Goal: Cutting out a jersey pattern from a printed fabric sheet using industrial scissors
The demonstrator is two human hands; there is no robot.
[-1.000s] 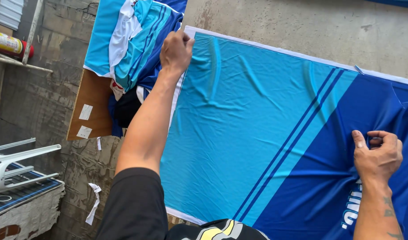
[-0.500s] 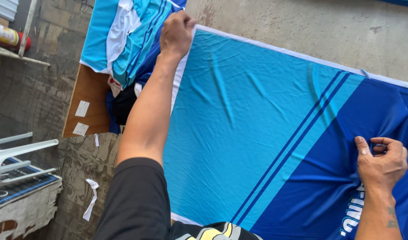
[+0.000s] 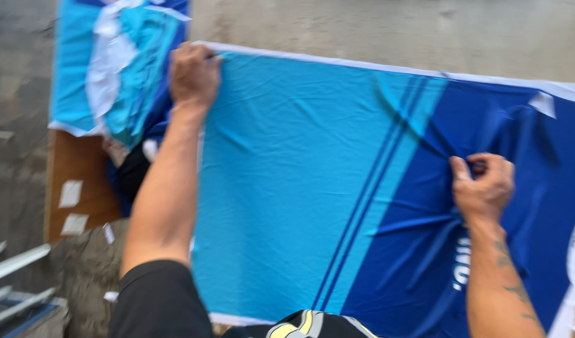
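Left hand (image 3: 194, 74) and right hand (image 3: 483, 186) apparently grip blue fabric (image 3: 312, 188).

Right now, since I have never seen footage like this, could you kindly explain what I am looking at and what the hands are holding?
There is no machine here: a person wears a camera on the head, and it looks down at their own two bare hands. The single picture is that head view. Spread on a grey concrete surface lies a large printed fabric sheet, light blue at the left, dark blue at the right, with thin stripes between and a white edge. The left hand pinches the sheet's far left corner. The right hand has a closed grip on a bunched fold of the dark blue part, and creases fan out from it. Beyond the left corner a pile of similar blue fabrics rests on a brown board.
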